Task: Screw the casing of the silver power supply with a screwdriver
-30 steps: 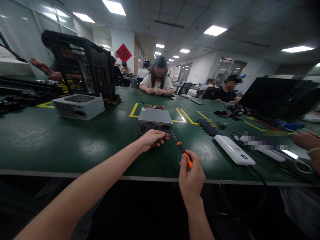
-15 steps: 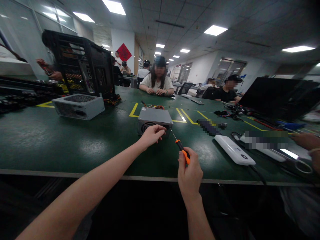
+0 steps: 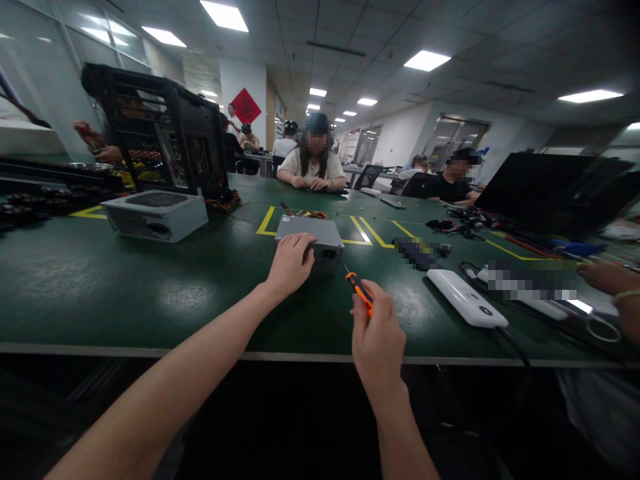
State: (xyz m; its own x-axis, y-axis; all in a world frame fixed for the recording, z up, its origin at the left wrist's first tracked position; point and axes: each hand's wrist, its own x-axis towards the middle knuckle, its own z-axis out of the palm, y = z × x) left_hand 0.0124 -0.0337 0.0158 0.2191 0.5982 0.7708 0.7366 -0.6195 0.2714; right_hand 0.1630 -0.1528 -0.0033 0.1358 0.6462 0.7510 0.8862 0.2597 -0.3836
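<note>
A grey power supply unit (image 3: pixel 320 233) lies on the green table (image 3: pixel 100 287) in front of me. My left hand (image 3: pixel 291 263) rests over its near face, fingers curled onto the top edge and gripping it. My right hand (image 3: pixel 377 337) is closed round an orange-and-black screwdriver (image 3: pixel 359 287), whose thin shaft points up-left to the unit's lower right corner. The tip seems to touch the casing.
A second power supply (image 3: pixel 155 215) and a black computer case (image 3: pixel 165 130) stand at the left. A white device (image 3: pixel 467 298) with a cable, a laptop (image 3: pixel 550 190) and loose wires lie to the right. Another person's hand (image 3: pixel 607 280) is at the far right. People sit across the table.
My left hand moved forward from in front of the unit onto its near face and top edge. My right hand pushed the screwdriver forward, bringing its tip to the unit.
</note>
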